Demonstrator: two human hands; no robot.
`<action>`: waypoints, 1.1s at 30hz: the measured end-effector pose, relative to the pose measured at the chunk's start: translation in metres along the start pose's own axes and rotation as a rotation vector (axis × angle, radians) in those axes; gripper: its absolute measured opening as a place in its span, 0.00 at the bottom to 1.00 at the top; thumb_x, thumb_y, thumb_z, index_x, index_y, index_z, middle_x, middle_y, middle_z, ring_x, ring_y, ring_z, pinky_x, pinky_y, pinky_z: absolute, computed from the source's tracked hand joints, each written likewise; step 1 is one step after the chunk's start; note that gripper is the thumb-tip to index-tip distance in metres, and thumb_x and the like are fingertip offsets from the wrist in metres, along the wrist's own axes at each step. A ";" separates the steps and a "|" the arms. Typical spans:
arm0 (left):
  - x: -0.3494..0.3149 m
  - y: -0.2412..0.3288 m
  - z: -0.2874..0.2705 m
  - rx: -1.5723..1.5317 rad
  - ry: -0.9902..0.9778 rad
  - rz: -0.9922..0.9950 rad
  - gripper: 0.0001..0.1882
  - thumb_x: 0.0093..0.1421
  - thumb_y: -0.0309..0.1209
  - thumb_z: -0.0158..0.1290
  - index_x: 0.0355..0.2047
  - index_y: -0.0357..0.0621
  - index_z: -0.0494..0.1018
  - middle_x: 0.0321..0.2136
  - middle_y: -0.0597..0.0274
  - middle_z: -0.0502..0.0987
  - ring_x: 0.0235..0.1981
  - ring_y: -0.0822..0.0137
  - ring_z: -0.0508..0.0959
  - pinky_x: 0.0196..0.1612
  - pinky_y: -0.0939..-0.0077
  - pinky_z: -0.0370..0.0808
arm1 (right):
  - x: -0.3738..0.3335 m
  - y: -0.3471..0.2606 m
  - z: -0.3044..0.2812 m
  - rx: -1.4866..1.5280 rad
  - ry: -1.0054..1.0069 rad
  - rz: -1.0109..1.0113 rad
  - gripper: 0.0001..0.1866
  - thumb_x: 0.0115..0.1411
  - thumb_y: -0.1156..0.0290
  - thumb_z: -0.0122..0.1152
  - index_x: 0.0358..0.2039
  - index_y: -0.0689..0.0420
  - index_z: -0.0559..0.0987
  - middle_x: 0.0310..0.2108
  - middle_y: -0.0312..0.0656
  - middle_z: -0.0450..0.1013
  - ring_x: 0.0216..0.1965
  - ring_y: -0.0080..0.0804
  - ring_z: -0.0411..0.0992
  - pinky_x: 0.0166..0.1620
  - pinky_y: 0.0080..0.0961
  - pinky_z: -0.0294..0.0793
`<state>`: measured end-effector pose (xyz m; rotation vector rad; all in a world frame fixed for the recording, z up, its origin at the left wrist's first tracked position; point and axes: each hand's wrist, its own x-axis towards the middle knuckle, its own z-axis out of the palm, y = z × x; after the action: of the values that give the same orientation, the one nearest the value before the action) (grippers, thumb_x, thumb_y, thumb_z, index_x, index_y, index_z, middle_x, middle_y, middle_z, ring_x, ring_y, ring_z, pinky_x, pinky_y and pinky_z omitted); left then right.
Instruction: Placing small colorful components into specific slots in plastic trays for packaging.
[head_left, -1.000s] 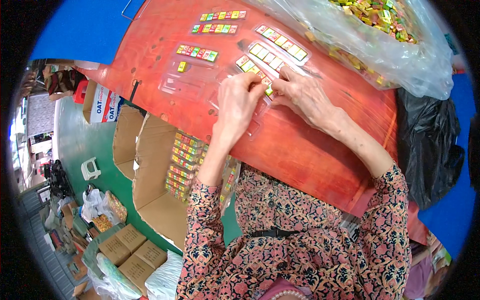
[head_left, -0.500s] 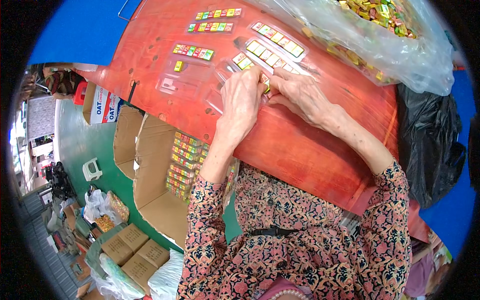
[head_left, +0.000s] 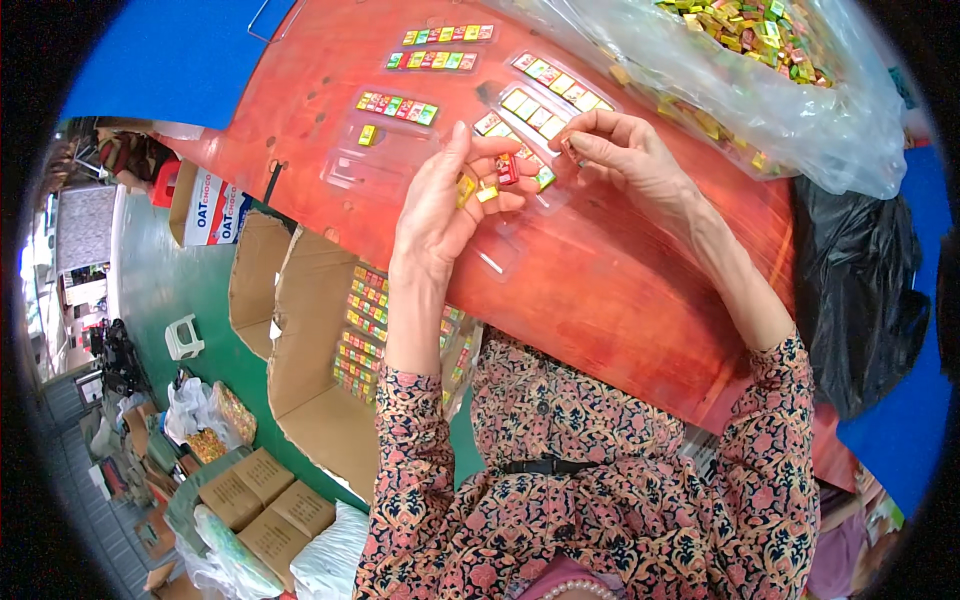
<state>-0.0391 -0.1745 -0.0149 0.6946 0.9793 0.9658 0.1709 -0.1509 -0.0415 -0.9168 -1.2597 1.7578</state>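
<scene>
My left hand (head_left: 432,215) is turned palm up. On its fingers and palm lie a few small foil-wrapped blocks, among them a red one (head_left: 508,168) and a yellow one (head_left: 487,192). Just to the right, my right hand (head_left: 640,160) pinches a reddish block (head_left: 571,150) between thumb and fingertips, above a clear plastic tray. Rows of yellow, red and green blocks (head_left: 541,115) fill that tray's slots, partly hidden by my hands. Further left, another clear tray (head_left: 360,176) holds one full row and a single yellow block (head_left: 367,135).
Two filled strips (head_left: 440,61) lie at the back of the red table (head_left: 620,300). A large clear bag (head_left: 800,130) of loose blocks stands at the far right, above a black plastic bag (head_left: 860,300). An open carton (head_left: 330,400) with packed trays stands left of my body.
My hands have moved apart from the tray. The left has turned palm up, showing blocks in it. The right has lifted slightly with a block in its fingertips.
</scene>
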 end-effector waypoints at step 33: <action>-0.026 -0.025 0.015 -0.498 -0.070 -0.176 0.39 0.61 0.57 0.31 0.49 0.27 0.62 0.42 0.48 0.72 0.43 0.61 0.73 0.47 0.70 0.70 | -0.022 0.001 0.067 -0.923 -0.031 -0.613 0.07 0.47 0.71 0.62 0.27 0.57 0.76 0.26 0.33 0.73 0.26 0.26 0.72 0.25 0.24 0.68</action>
<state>-0.0230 -0.2093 -0.0202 0.2194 0.6854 0.9719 0.1220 -0.1977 -0.0229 -0.8261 -2.1452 0.6764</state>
